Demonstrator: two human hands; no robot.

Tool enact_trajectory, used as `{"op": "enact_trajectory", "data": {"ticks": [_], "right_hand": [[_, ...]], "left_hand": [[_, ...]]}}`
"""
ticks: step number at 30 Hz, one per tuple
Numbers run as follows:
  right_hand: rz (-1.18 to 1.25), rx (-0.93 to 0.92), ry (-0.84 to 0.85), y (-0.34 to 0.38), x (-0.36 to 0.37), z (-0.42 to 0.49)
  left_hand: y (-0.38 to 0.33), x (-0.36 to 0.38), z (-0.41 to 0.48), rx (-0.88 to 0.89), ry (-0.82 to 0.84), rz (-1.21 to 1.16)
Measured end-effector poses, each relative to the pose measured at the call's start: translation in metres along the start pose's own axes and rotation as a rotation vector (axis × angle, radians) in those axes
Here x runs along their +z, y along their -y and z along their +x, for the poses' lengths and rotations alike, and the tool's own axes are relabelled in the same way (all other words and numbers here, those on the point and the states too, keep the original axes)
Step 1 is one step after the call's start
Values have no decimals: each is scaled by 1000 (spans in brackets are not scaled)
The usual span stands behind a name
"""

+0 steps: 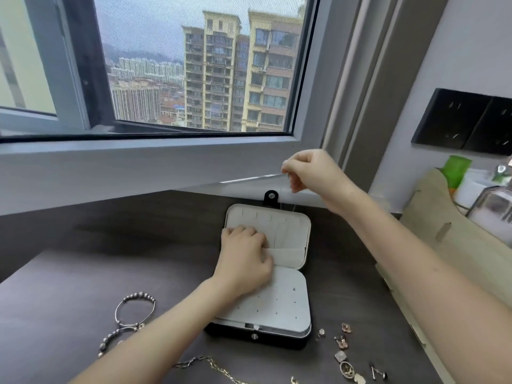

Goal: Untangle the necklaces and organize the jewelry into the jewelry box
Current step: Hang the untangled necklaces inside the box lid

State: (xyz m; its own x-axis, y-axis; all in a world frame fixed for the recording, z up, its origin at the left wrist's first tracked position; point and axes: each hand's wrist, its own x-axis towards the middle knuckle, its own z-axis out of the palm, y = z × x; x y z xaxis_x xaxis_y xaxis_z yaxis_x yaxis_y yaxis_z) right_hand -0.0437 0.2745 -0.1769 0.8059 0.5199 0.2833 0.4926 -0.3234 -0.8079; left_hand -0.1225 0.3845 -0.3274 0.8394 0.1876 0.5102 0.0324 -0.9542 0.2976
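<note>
The left hand (245, 253) lies knuckles-up on the upper, open half of the jewelry box (277, 300), its fingers curled and the tips pressed into the lining. Whether it grips anything is hidden. Its bare forearm runs in from the box's near-left side. The right hand (307, 170) is raised above the box's far edge with the wrist bent down, thumb and fingertips pinching a fine chain (280, 202). Its forearm crosses from the box's right.
</note>
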Motion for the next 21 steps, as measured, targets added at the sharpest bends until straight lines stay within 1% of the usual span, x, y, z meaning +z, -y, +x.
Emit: {"op": "enact_trajectory", "data": {"ticks": [2,4,6,8,10,13,18,19,21], "right_hand": [[-77,-44,-10,-13,6,-8],[-220,-120,-23,-25,10,-17],[-398,-191,-24,-34,13,-25],[-514,-223,-42,-43,16,-31],[-548,-237,-68,-52,20,-33],[-548,-269,-110,-63,25,-37],[-505,-267,-166,-69,29,-40],[-518,-264,-186,-69,29,-39],[-566,-256,-275,-70,29,-37]], "left_hand": [[0,-3,0,-25,3,-20],[-1,-4,1,-57,-27,-51],[-4,-5,4,-90,-81,-93],[-6,-4,9,-112,-162,-126],[-10,-5,14,-146,-208,-179],[-13,-5,20,-160,-207,-260],[-20,-4,22,-162,-220,-302],[-22,-4,23,-169,-236,-319],[-25,-5,25,-240,-263,-357]]}}
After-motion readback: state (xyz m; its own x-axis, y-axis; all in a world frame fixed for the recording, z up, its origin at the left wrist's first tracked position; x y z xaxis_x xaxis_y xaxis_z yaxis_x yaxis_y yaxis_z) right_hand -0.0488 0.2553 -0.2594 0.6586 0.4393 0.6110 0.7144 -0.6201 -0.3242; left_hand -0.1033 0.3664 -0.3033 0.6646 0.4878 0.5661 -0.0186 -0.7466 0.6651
